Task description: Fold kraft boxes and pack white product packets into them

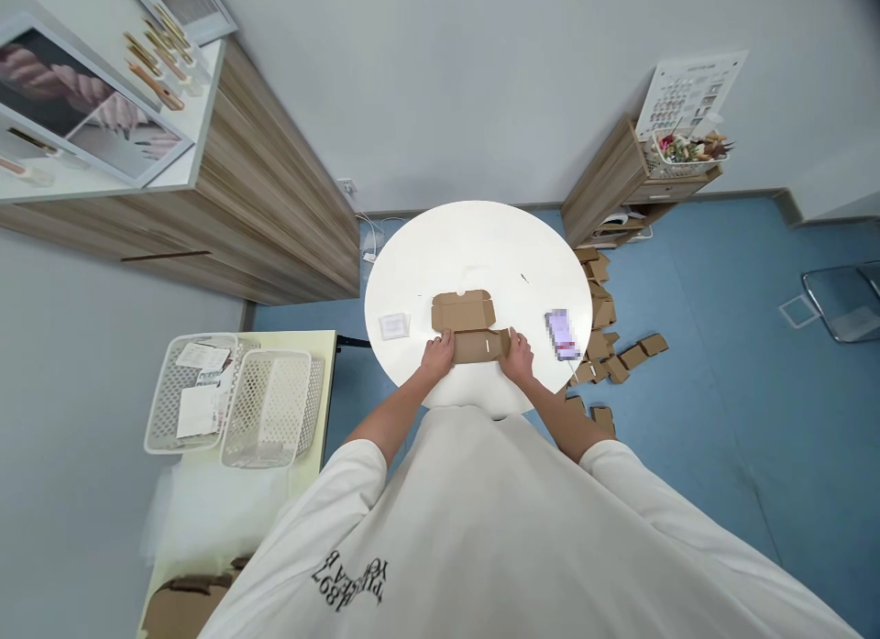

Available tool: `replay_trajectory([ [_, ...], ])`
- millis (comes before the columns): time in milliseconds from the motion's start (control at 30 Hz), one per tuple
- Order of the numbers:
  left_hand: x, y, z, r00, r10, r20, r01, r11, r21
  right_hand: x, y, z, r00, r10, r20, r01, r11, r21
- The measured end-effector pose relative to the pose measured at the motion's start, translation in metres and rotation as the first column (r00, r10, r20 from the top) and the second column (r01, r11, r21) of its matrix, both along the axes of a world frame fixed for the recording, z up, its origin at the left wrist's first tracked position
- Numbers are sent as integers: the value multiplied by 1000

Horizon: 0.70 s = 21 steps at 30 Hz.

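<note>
A brown cardboard box [474,347], partly folded, lies on the round white table [474,240] close to my body. Its wide lid flap stands opened out on the far side. My left hand [440,351] grips the left end of the box, fingers closed at the edge. At the right end, my right hand [517,356] pinches a raised side flap. A small white packet [394,325] lies left of the box, and a phone with a purple, blurred screen [562,334] lies to the right. The undersides of both hands are hidden.
Several folded cardboard boxes [615,369] lie on the blue floor right of the table. Two white plastic baskets [268,408] stand on a side table at left, one holding papers. Wooden cabinets [275,181] flank the wall. A chair [845,300] stands far right.
</note>
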State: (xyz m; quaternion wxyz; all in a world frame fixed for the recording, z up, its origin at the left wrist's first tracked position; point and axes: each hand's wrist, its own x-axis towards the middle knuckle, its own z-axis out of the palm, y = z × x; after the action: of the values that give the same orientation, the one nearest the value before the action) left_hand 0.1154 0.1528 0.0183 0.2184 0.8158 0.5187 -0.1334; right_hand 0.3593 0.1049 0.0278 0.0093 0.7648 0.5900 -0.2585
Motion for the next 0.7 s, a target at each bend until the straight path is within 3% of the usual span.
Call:
replay_trajectory([
  [167,1,0,0,1000,-3,-16,3,1000,-7,5,10,-11,989,-26,-142,12,995,-101],
  [333,1,0,-1,997,-39,-73,41,999,30,-4,20,-15,988,53,-142,-59,998,-34],
  [533,2,1,-4,998,-36,-56,38,999,33,-14,23,-7,975,190,-120,-184,981,60],
  [700,1,1,-2,999,-18,-30,19,999,29,-27,23,-8,966,190,-174,-175,980,99],
])
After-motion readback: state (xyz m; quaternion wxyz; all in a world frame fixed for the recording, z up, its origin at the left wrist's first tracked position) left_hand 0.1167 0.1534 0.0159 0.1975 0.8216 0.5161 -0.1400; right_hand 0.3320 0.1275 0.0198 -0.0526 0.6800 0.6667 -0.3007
